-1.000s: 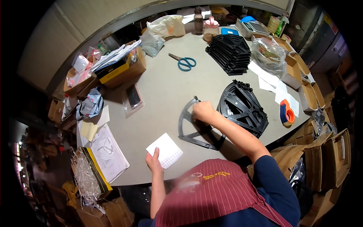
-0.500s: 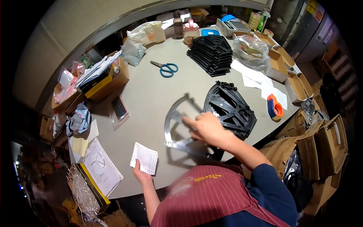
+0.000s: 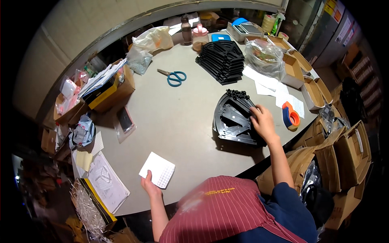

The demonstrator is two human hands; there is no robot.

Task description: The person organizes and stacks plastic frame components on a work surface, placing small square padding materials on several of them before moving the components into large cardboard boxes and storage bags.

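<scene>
My left hand point(image 3: 151, 187) holds a white sheet of small square stickers point(image 3: 159, 169) near the front edge of the table, thumb on top. My right hand point(image 3: 265, 122) is at the right edge of a stack of black fan-shaped plastic parts point(image 3: 233, 117), its fingers curled onto the top part. Small black knobs line the far end of this stack. Behind it stands a second, taller stack of black fan-shaped parts point(image 3: 223, 60), lying fanned out. What the undersides of my right fingers touch is hidden.
Blue-handled scissors point(image 3: 175, 77) lie left of the stacks, and an orange and blue tape dispenser point(image 3: 291, 116) to the right. A bagged dark piece point(image 3: 126, 119), a drawing point(image 3: 106, 178) and a full carton point(image 3: 111, 91) occupy the left side. Cardboard trays point(image 3: 292, 71) line the right edge.
The fan-shaped part that my right hand held over the middle of the table is now on the near stack. That hand has moved right. The sticker sheet has turned slightly in my left hand.
</scene>
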